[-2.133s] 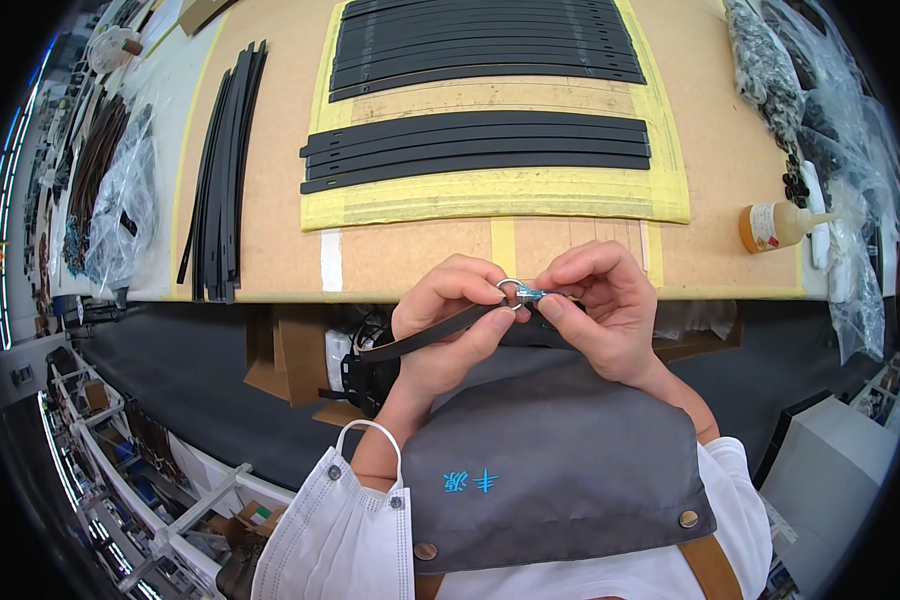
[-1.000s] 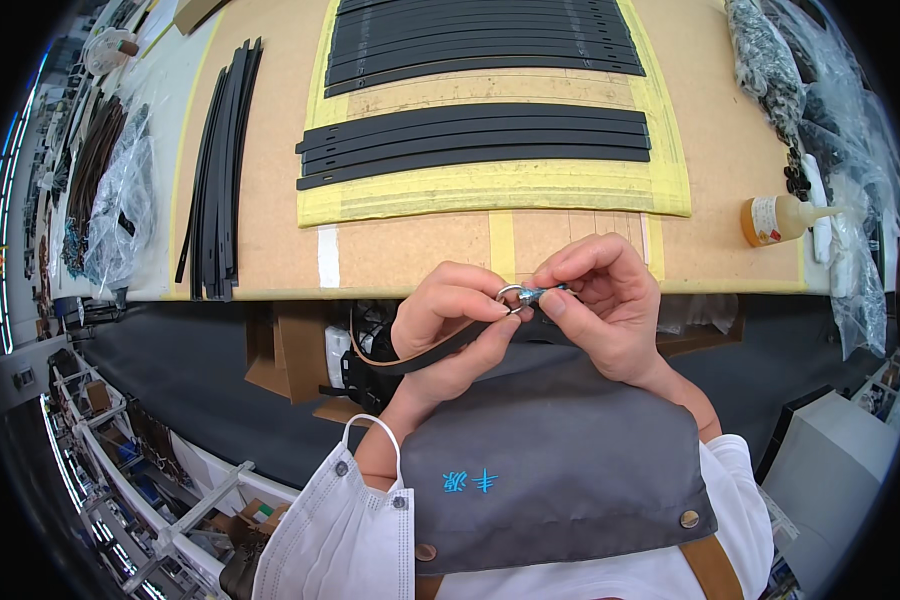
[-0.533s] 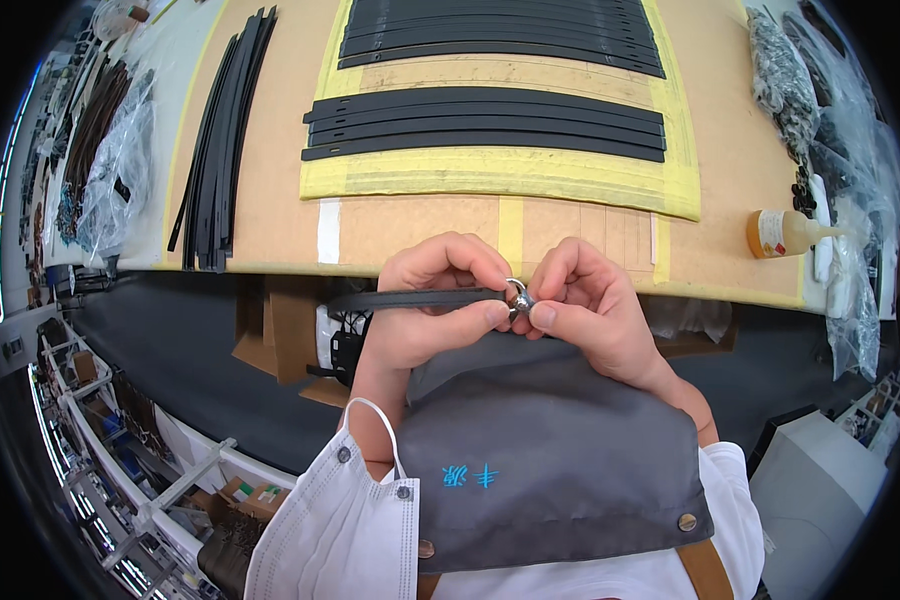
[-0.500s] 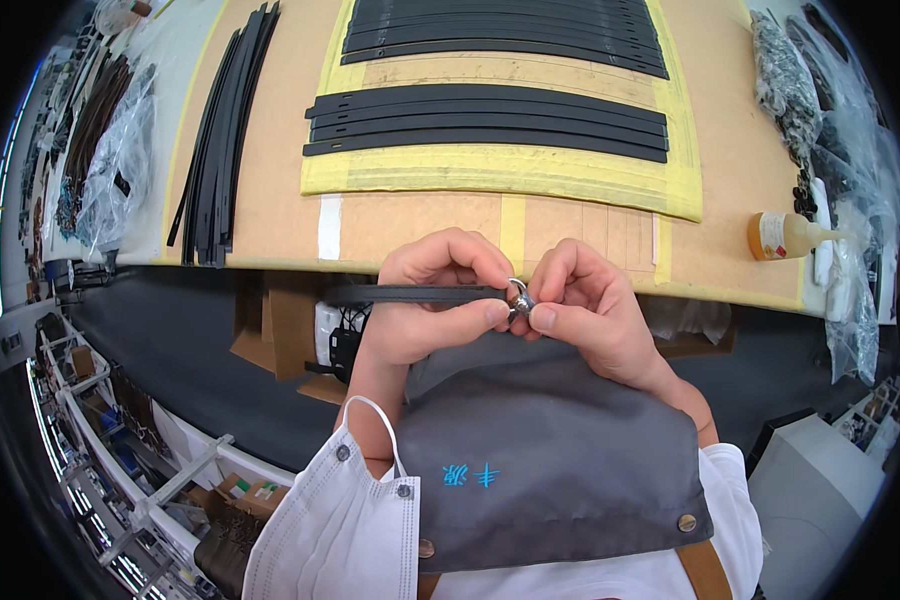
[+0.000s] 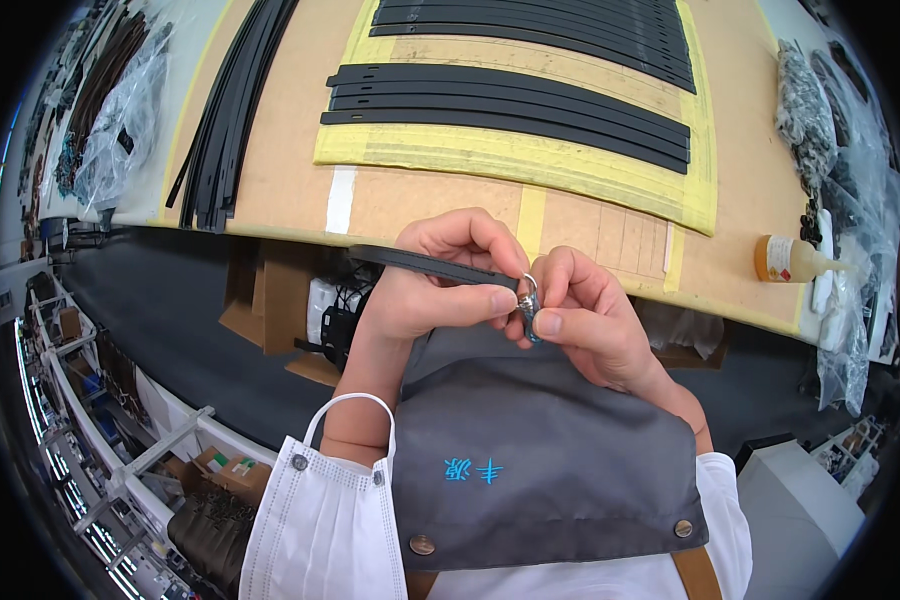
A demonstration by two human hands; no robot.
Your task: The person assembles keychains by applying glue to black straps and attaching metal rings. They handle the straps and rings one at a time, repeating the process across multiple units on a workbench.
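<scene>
At the near edge of a table (image 5: 285,150), a black strap (image 5: 425,263) is pinched by closed fingers of the left hand (image 5: 420,305), its metal end fitting (image 5: 531,299) by closed fingertips of the right hand (image 5: 598,325).

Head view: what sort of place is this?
Likely a strap-making workshop: black strips in rows on a yellow mat, a bottle of amber liquid on the worktable, and a black strap in the left hand.
</scene>
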